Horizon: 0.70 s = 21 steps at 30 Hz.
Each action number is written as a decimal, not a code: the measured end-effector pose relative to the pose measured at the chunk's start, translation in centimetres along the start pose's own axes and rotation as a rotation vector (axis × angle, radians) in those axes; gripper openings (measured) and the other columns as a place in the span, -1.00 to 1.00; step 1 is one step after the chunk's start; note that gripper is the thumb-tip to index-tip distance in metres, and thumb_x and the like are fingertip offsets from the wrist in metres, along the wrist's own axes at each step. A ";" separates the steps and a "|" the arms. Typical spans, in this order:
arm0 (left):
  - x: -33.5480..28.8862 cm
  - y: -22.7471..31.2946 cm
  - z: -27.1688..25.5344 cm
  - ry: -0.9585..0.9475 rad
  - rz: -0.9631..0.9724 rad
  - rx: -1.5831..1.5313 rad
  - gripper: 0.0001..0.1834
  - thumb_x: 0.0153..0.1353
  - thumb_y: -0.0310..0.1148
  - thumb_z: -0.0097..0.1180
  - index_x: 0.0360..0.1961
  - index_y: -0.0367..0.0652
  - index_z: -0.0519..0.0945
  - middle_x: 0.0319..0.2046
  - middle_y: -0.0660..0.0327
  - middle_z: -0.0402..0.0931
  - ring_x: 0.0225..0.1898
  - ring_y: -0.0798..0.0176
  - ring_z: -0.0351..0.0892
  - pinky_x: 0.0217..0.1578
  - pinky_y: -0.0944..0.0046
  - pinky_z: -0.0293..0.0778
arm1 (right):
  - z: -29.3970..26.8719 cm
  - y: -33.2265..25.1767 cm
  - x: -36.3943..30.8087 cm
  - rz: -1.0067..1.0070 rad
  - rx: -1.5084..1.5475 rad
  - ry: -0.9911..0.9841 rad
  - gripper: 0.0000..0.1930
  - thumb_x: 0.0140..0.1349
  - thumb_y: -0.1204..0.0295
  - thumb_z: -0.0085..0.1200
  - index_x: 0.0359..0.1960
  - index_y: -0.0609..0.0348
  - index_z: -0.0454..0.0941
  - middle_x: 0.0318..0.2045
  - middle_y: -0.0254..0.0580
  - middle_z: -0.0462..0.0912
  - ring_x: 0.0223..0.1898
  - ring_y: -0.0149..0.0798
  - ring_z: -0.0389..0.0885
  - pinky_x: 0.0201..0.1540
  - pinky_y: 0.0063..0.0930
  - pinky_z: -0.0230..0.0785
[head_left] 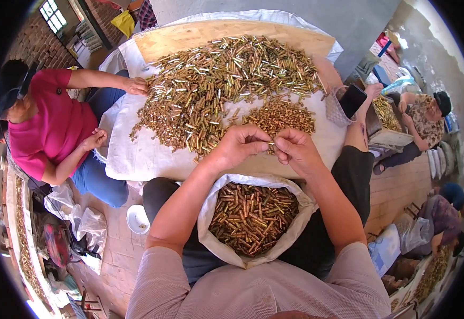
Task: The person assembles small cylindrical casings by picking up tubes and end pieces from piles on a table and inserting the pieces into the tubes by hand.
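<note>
Above the near edge of the table, my left hand [241, 146] and my right hand [297, 152] meet with thumbs and forefingers pinched. A small brass-coloured metal piece [270, 142] sits between the fingertips, too small to tell its exact kind. Just beyond them is a low heap of short coppery metal pieces [282, 116]. A larger pile of longer brass-coloured metal cylinders [216, 80] spreads behind and to the left. Between my knees stands a white sack [206, 226] with a rolled rim, holding many such cylinders [253, 218].
A co-worker in a pink top [56, 117] sits at left, one hand on the pile. A wooden board [189, 37] backs the table. A woven basket [335, 109] with a dark phone [353, 101] stands at right. A white bowl [138, 219] is on the floor. More people sit at right.
</note>
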State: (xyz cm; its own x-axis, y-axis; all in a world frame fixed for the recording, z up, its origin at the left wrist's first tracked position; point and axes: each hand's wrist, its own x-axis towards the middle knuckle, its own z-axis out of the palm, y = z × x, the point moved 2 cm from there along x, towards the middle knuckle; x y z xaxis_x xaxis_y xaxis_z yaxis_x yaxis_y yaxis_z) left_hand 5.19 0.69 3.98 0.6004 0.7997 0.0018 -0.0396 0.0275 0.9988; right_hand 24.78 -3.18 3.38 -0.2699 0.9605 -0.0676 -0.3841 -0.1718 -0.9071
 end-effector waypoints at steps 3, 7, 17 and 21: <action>0.2 -0.3 -0.2 0.004 0.009 -0.022 -0.88 0.24 -0.49 0.27 -0.20 -0.23 0.67 -0.41 0.39 0.55 -0.40 0.56 0.44 -0.42 0.49 0.38 | 0.0 -0.1 0.1 0.021 0.020 -0.017 -0.88 0.31 0.40 0.20 -0.25 0.15 0.57 -0.53 -0.38 0.53 -0.57 -0.52 0.43 -0.57 -0.64 0.24; 0.3 -0.3 -0.2 -0.003 0.008 -0.038 -0.88 0.24 -0.48 0.27 -0.20 -0.23 0.68 -0.41 0.39 0.55 -0.40 0.56 0.44 -0.42 0.49 0.38 | -0.3 0.0 0.1 0.048 0.073 -0.026 -0.88 0.30 0.40 0.21 -0.26 0.15 0.57 -0.53 -0.38 0.54 -0.57 -0.52 0.44 -0.57 -0.64 0.24; -0.3 -0.1 0.2 0.013 0.067 0.028 -0.92 0.22 -0.50 0.28 -0.25 -0.23 0.69 -0.42 0.33 0.56 -0.40 0.52 0.48 -0.41 0.47 0.41 | -0.5 1.1 -0.2 0.053 0.053 -0.017 -0.86 0.29 0.38 0.22 -0.27 0.15 0.55 -0.53 -0.38 0.54 -0.57 -0.50 0.45 -0.56 -0.63 0.26; -0.1 0.0 -0.2 0.002 0.106 0.191 -0.91 0.25 -0.49 0.25 -0.24 -0.24 0.70 -0.40 0.34 0.64 -0.41 0.55 0.55 -0.39 0.46 0.49 | -1.4 2.6 0.3 0.076 0.102 -0.003 -0.83 0.29 0.35 0.23 -0.29 0.15 0.52 -0.55 -0.38 0.51 -0.58 -0.48 0.44 -0.57 -0.60 0.26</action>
State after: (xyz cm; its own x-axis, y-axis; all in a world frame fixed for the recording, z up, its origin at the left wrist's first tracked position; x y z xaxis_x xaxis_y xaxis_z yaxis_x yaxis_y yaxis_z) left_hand 4.99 0.68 3.94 0.5995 0.7932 0.1073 0.0501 -0.1709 0.9840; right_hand 24.96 -3.02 0.42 -0.3043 0.9432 -0.1332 -0.4504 -0.2657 -0.8524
